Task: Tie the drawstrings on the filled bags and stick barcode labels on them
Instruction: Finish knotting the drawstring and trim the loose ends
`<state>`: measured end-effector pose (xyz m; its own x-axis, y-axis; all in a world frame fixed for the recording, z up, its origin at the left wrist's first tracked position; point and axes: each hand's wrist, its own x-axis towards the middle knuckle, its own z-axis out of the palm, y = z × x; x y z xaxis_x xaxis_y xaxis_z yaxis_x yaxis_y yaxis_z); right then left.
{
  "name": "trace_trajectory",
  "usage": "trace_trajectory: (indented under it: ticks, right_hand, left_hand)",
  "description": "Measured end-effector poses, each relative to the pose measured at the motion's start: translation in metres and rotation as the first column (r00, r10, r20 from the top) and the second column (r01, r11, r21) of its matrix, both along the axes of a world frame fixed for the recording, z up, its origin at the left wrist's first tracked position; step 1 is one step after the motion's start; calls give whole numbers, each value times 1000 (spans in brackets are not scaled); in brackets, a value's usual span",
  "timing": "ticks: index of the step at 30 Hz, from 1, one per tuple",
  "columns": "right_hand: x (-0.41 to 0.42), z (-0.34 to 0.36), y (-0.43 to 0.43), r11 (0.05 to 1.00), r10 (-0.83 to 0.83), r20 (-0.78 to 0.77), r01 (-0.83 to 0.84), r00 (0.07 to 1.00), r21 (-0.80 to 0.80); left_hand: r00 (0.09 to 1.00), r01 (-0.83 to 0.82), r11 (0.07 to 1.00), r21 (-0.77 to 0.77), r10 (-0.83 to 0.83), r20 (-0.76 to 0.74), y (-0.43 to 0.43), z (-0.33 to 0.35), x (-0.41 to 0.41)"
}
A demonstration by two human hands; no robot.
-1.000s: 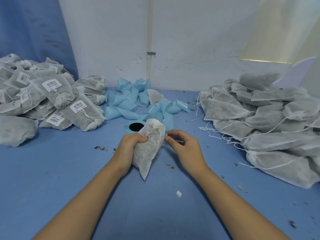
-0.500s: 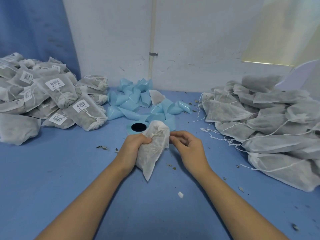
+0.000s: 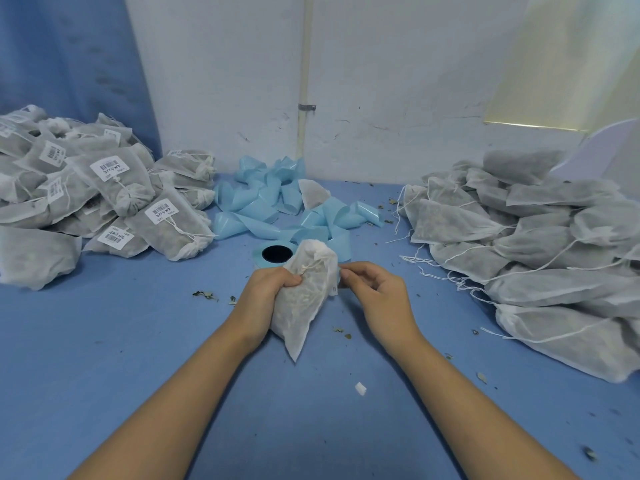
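Note:
My left hand (image 3: 266, 296) grips a filled white mesh bag (image 3: 304, 303) by its neck, holding it upright over the blue table, its tied drawstring showing near the top. My right hand (image 3: 374, 292) pinches a small white barcode label (image 3: 335, 288) at the bag's right edge. Just behind the bag lies the label roll (image 3: 273, 253) with its black core. A heap of labelled, tied bags (image 3: 104, 202) lies at the left. A heap of unlabelled bags with loose strings (image 3: 526, 237) lies at the right.
Curled light-blue backing strip (image 3: 277, 206) is piled at the back centre against the white wall (image 3: 381, 81). Dry leaf crumbs and a white paper scrap (image 3: 360, 389) dot the blue table (image 3: 138, 358).
The bag's top has turned slightly, and my right hand now holds a small label against the bag's right edge. The camera has shifted a little.

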<state>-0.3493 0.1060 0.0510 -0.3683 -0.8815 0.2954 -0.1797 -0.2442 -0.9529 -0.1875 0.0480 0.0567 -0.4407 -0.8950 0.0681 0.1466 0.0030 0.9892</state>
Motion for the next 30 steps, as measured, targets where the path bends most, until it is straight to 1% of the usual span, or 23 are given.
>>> trace_trajectory:
  ticks: [2,5,7,9,12,15,17,19,21,22,24,26,28,30]
  right_hand:
    - [-1,1,1,998,-55,44,55,998,-6]
    - [-7,0,0,976,-216,80,218,973,-17]
    - [-10,-1,-1,955,-289,175,297,941,-17]
    - [-10,0,-1,948,-305,283,319,909,-1]
    - [-10,1,0,946,-309,343,324,887,16]
    - [-10,3,0,947,-301,413,319,860,28]
    - [-10,3,0,949,-294,450,314,843,30]
    - [-9,3,0,953,-279,455,304,846,18]
    - [-8,4,0,958,-258,440,288,860,0]
    - [-7,4,1,960,-248,435,279,866,-7]
    - [-4,5,1,966,-226,430,258,874,-17]
    - [-1,6,2,973,-190,433,226,881,-34]
    - [2,8,3,982,-145,415,183,898,-52]
    - [5,8,4,988,-109,373,142,921,-62]
  left_hand:
    - [1000,-30,1000,4,30,-1,1,2,0]
    - [997,-71,996,46,72,-23,2,6,-2]
    - [994,-109,991,73,111,-11,2,8,-5]
    - [986,-161,985,58,159,42,2,8,-11]
    - [972,-208,978,12,206,110,3,8,-19]
    - [966,-201,978,-56,207,155,5,6,-22]
    - [968,-177,982,-61,185,169,8,7,-23]
    - [976,-180,984,-16,181,123,10,10,-24]
    - [977,-213,970,116,213,11,11,15,-24]
    - [977,-197,962,189,210,-48,10,17,-23]
    - [977,-84,955,284,135,-165,11,21,-21]
    - [972,4,949,316,72,-226,12,23,-21]
    - [972,34,946,322,44,-229,14,24,-22]
    - [964,47,943,329,44,-263,14,24,-21]
